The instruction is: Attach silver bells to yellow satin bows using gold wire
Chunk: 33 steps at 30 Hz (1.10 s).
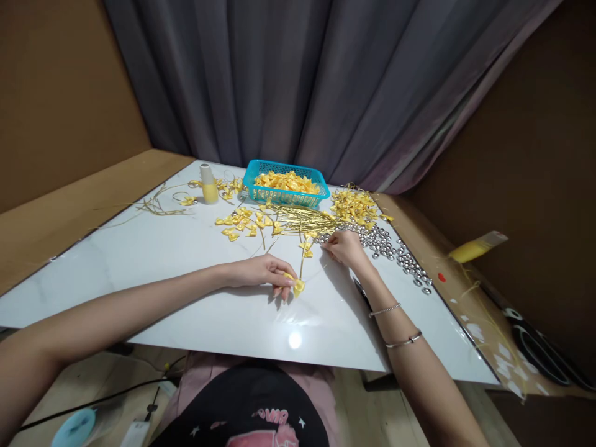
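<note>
My left hand (267, 273) is closed in a pinch on a small yellow ribbon bow (298, 287) near the middle of the table. A thin gold cord (302, 261) runs up from about that bow toward other bows. Farther right and back, my right hand (345, 247) has its fingers pressed together at the left edge of a pile of small shiny silver pieces (379, 242). What those fingertips hold, if anything, is hidden. Just beyond the right hand lies a bundle of straight gold cords (302, 218). Loose yellow bows (242, 218) are scattered left of the bundle.
At the back of the white table (195, 310) stands a blue basket (321, 181) full of yellow bows. A heap of bows (354, 205) sits right of it, a bottle (209, 185) with yellow contents to its left. Black-handled scissors (540, 347) lie at the far right.
</note>
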Motion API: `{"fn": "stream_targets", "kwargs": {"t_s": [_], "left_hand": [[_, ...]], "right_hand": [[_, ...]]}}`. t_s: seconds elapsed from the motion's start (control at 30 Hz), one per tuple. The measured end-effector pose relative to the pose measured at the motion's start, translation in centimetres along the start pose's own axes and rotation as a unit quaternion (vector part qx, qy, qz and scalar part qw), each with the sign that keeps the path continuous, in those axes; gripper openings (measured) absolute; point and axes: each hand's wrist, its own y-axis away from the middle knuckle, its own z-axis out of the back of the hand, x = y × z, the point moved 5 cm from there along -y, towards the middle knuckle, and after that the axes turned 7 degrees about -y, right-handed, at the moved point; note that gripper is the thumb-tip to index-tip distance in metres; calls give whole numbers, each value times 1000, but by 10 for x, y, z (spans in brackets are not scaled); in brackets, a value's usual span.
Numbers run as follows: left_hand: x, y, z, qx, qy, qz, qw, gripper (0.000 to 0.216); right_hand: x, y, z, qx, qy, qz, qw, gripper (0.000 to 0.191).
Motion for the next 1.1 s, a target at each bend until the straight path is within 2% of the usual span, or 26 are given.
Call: {"fn": "stream_targets", "kwargs": {"t_s": [0.1, 0.2, 0.37, 0.63, 0.77, 0.93, 1.1], "left_hand": [[0, 0, 0, 0, 1, 0, 1000, 22], [0, 0, 0, -2, 0, 1, 1000, 21], [0, 0, 0, -3, -5, 2, 1000, 22], [1, 0, 0, -6, -7, 2, 1000, 21], [0, 0, 0, -6, -10, -2, 1000, 21], [0, 0, 0, -5, -10, 0, 1000, 20], [1, 0, 0, -1, -9, -8, 1000, 20]], "right_hand": [[1, -1, 0, 3, 6, 13, 1000, 5], [3, 0, -2, 31, 1, 36, 999, 21], [10, 1, -4, 75, -6, 68, 995, 10], [11, 2, -5, 141, -97, 66, 983, 16], [18, 13, 5, 194, -203, 45, 959, 7], [34, 25, 28, 203, -352, 54, 912, 28], [35, 24, 31, 182, -429, 49, 884, 35]]}}
